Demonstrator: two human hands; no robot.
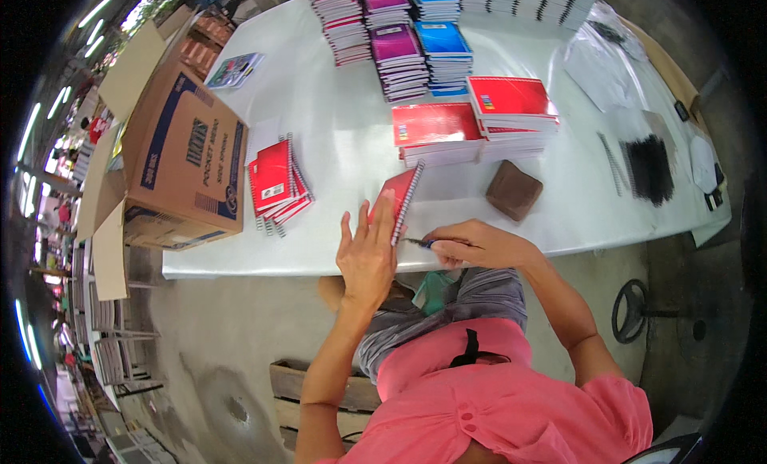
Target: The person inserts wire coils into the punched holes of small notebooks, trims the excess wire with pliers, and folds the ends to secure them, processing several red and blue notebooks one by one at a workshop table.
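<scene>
A red spiral notebook (pixel 398 194) lies slanted near the table's front edge, its wire coil along the right side. My left hand (pixel 369 252) rests on it with the fingers stretched out and spread, pressing on the cover. In my closed right hand (pixel 479 244) is a small pair of pliers (pixel 423 243) with a dark blue handle. Its tip points left, at the near end of the coil; whether it touches the wire I cannot tell. To the left lies a small fanned pile of red spiral notebooks (pixel 276 180).
Stacks of red (pixel 435 124), purple (pixel 397 45) and blue notebooks (pixel 443 41) stand farther back. A brown block (pixel 514 190) sits right of centre. Black wire coils (pixel 647 170) lie at the right near plastic bags (pixel 599 69). An open cardboard box (pixel 188 152) stands at the left.
</scene>
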